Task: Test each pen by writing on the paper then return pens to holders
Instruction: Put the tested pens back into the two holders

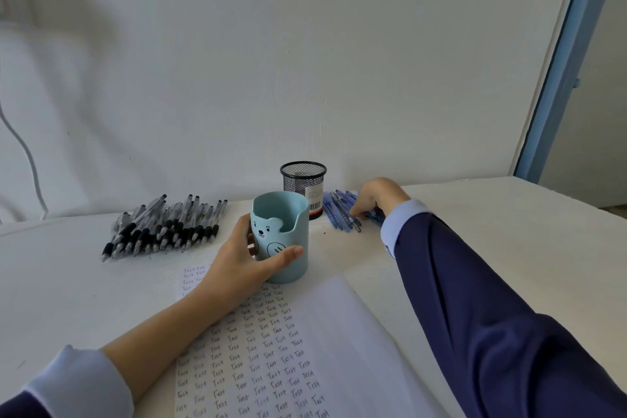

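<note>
My left hand (246,263) grips the light blue bear holder (286,234), which stands upright at the top edge of the paper (271,349); the holder looks empty. Behind it stands a black mesh holder (303,180), also empty as far as I can see. My right hand (375,197) reaches over the pile of blue pens (339,210) to the right of the mesh holder, fingers curled down onto the pens; whether it grips them is hidden. A pile of black pens (163,226) lies at the left. The paper is covered with rows of the word "Test".
The white table (492,231) meets a white wall close behind the holders. A blue door frame (559,78) stands at the right. A grey cable (23,146) hangs at the far left.
</note>
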Action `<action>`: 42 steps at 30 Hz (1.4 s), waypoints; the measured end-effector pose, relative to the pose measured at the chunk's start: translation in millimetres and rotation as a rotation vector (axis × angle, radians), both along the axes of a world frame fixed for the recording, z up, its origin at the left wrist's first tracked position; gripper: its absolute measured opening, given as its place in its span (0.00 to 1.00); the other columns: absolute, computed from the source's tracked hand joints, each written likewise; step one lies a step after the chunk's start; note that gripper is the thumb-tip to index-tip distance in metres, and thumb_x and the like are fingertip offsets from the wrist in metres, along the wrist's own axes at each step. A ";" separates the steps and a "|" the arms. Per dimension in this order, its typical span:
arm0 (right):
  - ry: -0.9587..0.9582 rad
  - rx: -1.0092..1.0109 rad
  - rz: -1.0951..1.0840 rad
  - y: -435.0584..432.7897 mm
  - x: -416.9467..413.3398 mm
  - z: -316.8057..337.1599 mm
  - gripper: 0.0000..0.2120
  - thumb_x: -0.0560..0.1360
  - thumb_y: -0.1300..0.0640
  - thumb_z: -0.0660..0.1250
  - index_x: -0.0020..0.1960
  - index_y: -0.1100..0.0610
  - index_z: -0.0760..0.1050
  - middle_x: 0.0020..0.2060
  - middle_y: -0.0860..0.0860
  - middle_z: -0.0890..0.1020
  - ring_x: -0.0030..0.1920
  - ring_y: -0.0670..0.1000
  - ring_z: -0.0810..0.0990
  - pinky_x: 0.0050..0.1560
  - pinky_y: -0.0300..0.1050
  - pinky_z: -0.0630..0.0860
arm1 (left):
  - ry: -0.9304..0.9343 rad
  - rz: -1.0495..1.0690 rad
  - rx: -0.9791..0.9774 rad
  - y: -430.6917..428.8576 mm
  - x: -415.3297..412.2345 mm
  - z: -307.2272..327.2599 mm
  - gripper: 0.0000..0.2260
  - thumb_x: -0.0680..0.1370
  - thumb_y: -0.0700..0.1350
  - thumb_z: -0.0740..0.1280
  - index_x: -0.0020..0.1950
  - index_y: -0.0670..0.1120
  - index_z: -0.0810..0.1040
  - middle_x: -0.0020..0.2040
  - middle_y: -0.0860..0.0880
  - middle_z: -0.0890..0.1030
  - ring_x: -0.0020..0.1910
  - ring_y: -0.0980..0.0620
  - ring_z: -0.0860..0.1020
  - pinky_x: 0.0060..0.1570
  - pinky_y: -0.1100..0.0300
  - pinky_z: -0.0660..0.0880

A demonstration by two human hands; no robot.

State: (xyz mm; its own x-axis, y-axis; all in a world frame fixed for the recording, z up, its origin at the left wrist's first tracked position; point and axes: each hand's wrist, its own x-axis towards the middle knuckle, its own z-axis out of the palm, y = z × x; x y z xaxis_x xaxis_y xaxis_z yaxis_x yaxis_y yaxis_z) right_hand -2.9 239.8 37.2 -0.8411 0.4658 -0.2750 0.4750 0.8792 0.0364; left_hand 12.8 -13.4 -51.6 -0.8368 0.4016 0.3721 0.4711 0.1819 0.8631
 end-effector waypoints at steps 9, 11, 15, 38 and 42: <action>0.111 -0.506 -0.187 19.0 6.7 -0.6 0.37 0.73 0.44 0.72 0.71 0.65 0.65 0.63 0.59 0.76 0.64 0.59 0.76 0.67 0.55 0.72 | -0.012 -0.006 -0.005 -0.3 2.2 1.4 0.41 0.57 0.67 0.75 0.66 0.55 0.69 0.58 0.59 0.78 0.56 0.61 0.77 0.50 0.65 0.77; 0.137 -0.512 -0.194 19.4 1.9 -2.6 0.35 0.75 0.45 0.71 0.71 0.65 0.66 0.54 0.57 0.78 0.61 0.58 0.78 0.66 0.54 0.73 | -0.017 -0.001 0.000 -0.4 2.6 2.1 0.41 0.57 0.67 0.75 0.66 0.55 0.68 0.58 0.59 0.78 0.55 0.62 0.77 0.49 0.67 0.77; 0.096 -0.236 -0.072 10.6 -3.3 -1.9 0.19 0.77 0.48 0.66 0.61 0.62 0.73 0.50 0.56 0.76 0.51 0.57 0.78 0.52 0.48 0.76 | -0.023 -0.011 0.001 -0.1 1.7 1.6 0.41 0.57 0.68 0.75 0.66 0.56 0.68 0.58 0.59 0.78 0.55 0.62 0.77 0.49 0.67 0.77; 0.926 -1.392 -0.167 16.3 16.9 12.6 0.10 0.79 0.60 0.60 0.38 0.57 0.70 0.22 0.49 0.73 0.23 0.46 0.72 0.29 0.40 0.71 | -0.030 -0.039 0.003 -0.6 3.1 2.7 0.42 0.57 0.67 0.75 0.67 0.56 0.68 0.58 0.58 0.77 0.57 0.59 0.77 0.49 0.66 0.78; 1.263 -1.820 0.054 -38.3 23.1 50.4 0.10 0.81 0.55 0.64 0.42 0.55 0.68 0.25 0.48 0.68 0.24 0.46 0.68 0.27 0.38 0.70 | -0.035 -0.045 0.024 0.4 4.2 3.0 0.38 0.58 0.66 0.76 0.64 0.58 0.69 0.57 0.59 0.78 0.55 0.61 0.78 0.50 0.66 0.77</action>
State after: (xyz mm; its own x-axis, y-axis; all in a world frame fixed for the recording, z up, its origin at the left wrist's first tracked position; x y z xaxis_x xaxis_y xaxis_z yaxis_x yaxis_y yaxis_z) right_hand 20.2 201.5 87.6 -0.8773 0.3901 0.2797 -0.4334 -0.3933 -0.8108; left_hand 17.0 -13.0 -48.6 -0.8309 0.4300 0.3532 0.4478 0.1400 0.8831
